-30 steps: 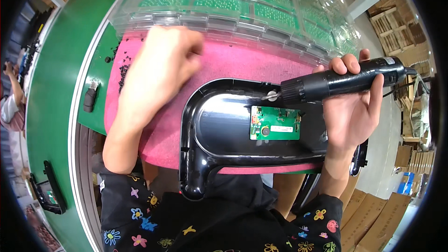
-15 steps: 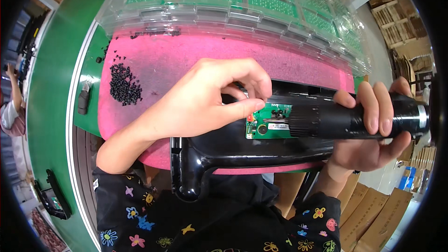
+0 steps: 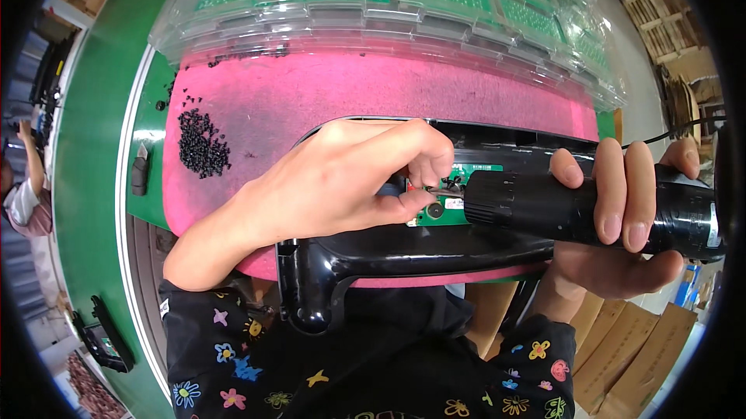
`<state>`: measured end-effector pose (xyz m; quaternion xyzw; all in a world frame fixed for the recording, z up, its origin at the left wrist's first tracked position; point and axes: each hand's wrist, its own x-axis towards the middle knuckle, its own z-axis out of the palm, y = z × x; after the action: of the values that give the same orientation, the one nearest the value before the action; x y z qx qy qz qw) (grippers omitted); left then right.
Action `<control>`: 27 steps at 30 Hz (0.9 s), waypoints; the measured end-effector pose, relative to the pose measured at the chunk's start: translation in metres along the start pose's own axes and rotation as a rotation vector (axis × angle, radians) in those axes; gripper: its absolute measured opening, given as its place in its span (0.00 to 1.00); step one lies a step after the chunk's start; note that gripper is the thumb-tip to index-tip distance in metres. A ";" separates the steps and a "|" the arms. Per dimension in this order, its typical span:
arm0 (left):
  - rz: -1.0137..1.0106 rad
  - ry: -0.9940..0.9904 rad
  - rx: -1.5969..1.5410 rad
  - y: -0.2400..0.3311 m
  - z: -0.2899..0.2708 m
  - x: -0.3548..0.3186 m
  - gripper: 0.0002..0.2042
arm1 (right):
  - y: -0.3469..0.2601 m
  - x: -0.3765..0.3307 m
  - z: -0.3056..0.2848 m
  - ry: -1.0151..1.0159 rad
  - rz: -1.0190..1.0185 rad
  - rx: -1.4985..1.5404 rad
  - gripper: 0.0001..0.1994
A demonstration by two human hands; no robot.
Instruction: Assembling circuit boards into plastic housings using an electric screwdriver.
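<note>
Circuit board (image 3: 457, 218): centre of frame, in black plastic housing (image 3: 435, 252) on pink mat (image 3: 365, 85). Left to right: small black screws (image 3: 203, 147) piled on the mat, left of frame. Left hand (image 3: 334, 178) over the housing, grip curled at the bit (image 3: 452, 193); can't tell if it's pinching anything. Electric screwdriver (image 3: 528, 205) roughly horizontal, right of centre. Right hand (image 3: 611, 201): grip closed around its body.

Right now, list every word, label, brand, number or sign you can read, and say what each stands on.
None can be read clearly.
Green circuit board: white label, partly covered, too small to read.
Black power driver: pale label, too small and blurred.
Cardboard boxes: faint print, too small to read.
</note>
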<state>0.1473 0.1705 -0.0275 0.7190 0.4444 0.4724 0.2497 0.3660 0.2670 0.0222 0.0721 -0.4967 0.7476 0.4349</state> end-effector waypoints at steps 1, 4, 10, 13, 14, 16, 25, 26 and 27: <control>0.011 -0.002 0.017 -0.001 0.000 0.001 0.16 | 0.001 0.001 0.000 0.004 -0.013 -0.021 0.28; 0.028 -0.046 0.042 -0.004 -0.001 0.000 0.16 | 0.010 0.000 0.005 0.007 -0.053 -0.014 0.28; 0.037 -0.063 0.102 -0.008 0.000 -0.002 0.17 | 0.018 0.001 0.006 -0.032 -0.071 -0.023 0.28; 0.010 -0.055 0.122 -0.006 0.001 -0.002 0.17 | 0.015 0.001 0.009 -0.033 -0.052 -0.070 0.27; 0.009 -0.055 0.122 -0.005 0.001 -0.002 0.17 | 0.014 0.001 0.009 -0.028 -0.040 -0.085 0.27; -0.037 -0.074 0.081 -0.003 0.000 -0.002 0.16 | 0.015 0.000 0.010 -0.023 -0.028 -0.098 0.27; -0.083 -0.083 0.081 -0.004 -0.002 -0.001 0.15 | 0.015 0.002 0.009 -0.052 -0.053 -0.096 0.29; -0.084 -0.083 0.081 -0.004 -0.002 -0.001 0.15 | 0.015 0.002 0.009 -0.025 -0.081 -0.093 0.29; -0.098 -0.064 0.059 -0.004 -0.002 -0.001 0.15 | 0.015 0.001 0.009 0.003 -0.109 -0.089 0.28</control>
<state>0.1440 0.1719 -0.0305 0.7182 0.4846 0.4229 0.2655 0.3511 0.2583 0.0173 0.0785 -0.5242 0.7000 0.4786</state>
